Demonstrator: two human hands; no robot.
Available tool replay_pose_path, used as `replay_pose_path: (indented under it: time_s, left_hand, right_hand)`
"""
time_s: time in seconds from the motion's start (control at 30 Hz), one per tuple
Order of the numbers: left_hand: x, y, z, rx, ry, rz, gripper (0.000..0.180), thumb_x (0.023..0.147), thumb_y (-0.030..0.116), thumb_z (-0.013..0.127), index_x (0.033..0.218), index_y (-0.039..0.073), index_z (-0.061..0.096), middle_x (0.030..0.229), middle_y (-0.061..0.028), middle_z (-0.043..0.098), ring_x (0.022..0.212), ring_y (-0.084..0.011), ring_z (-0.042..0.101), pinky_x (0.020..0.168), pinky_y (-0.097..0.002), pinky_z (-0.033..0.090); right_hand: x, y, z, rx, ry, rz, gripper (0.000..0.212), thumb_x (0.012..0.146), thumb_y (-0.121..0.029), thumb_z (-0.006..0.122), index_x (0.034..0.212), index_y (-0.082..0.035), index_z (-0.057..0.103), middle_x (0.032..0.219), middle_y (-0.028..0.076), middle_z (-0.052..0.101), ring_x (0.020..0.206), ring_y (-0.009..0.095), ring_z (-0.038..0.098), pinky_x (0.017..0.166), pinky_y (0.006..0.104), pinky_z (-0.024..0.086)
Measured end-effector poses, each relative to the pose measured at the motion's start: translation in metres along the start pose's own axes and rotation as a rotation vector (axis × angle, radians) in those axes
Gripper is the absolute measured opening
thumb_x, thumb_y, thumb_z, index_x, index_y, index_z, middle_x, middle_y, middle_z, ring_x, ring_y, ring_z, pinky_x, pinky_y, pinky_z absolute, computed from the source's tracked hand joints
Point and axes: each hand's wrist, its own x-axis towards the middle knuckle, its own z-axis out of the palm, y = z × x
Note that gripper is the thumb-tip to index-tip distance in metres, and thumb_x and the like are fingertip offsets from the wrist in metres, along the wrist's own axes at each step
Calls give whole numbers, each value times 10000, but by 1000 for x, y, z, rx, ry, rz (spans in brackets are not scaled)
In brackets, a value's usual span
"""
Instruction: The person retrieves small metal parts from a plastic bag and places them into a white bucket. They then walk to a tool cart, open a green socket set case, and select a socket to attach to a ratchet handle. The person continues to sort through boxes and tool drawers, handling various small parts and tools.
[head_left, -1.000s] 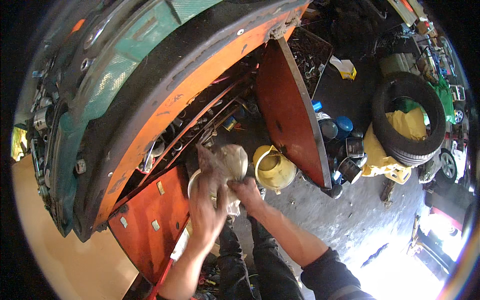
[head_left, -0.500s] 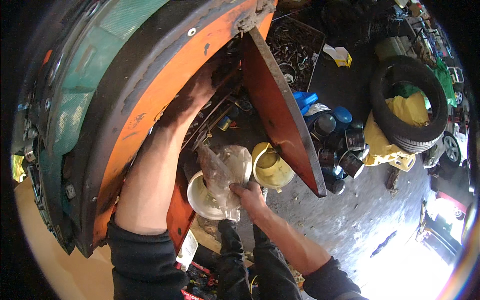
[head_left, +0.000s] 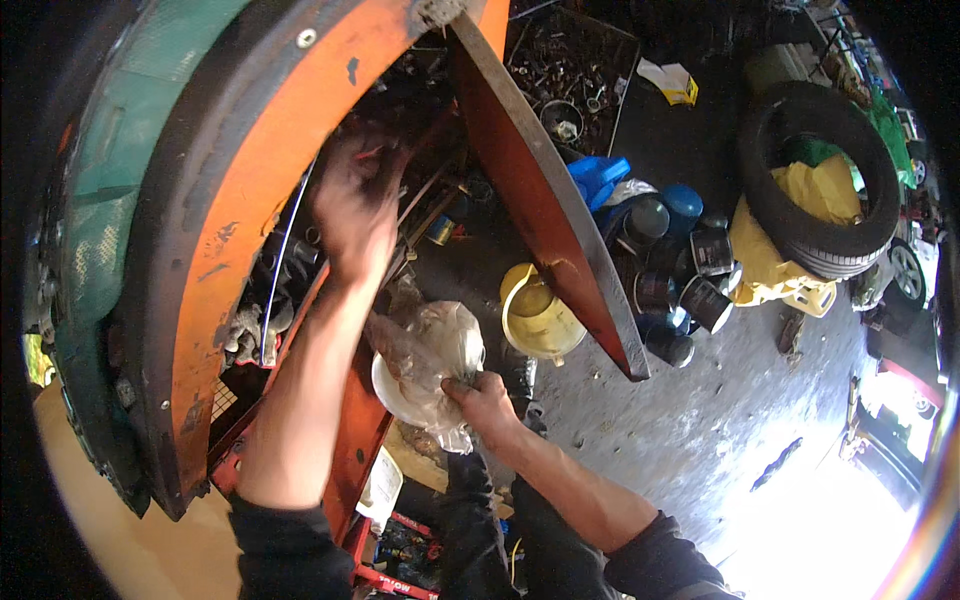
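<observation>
My right hand pinches the crumpled edge of a clear plastic bag. The bag hangs in front of a white round tub and hides part of it. Under the curved orange panel, my left hand reaches inward and is smeared by motion, so its fingers and anything in them cannot be made out. To the right of the bag stands a yellowish plastic jug. An orange triangular flap slopes down beside it.
Dark filters or cans cluster on the floor with a blue container. A tyre lies over yellow containers at the right. Farther back is a tray of small metal parts. A thin metal rod stands left of my left arm.
My left hand has drawn back from deeper under the orange panel and shows now. My right hand has shifted slightly left with the bag, which covers more of the tub.
</observation>
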Motion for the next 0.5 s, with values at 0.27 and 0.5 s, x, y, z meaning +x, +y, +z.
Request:
replay_pose_path:
  time_s: [0.27, 0.5]
  left_hand:
    - [-163, 61, -49, -527, 160, -987, 352, 940, 124, 715, 1261, 29, 603, 1112, -44, 651, 924, -113, 636, 815, -205, 549]
    - [-178, 49, -74, -789, 117, -926, 339, 999, 149, 615, 1298, -7, 579, 1196, -120, 670, 1059, -208, 678, 924, -272, 588]
  right_hand:
    - [8, 4, -13, 2, 49, 97, 365, 898, -213, 724, 1062, 110, 679, 928, 122, 715, 778, 180, 642, 703, 350, 517]
    - [13, 18, -23, 148, 46, 31, 307, 928, -131, 690, 1131, 96, 648, 997, 124, 712, 831, 196, 674, 740, 343, 542]
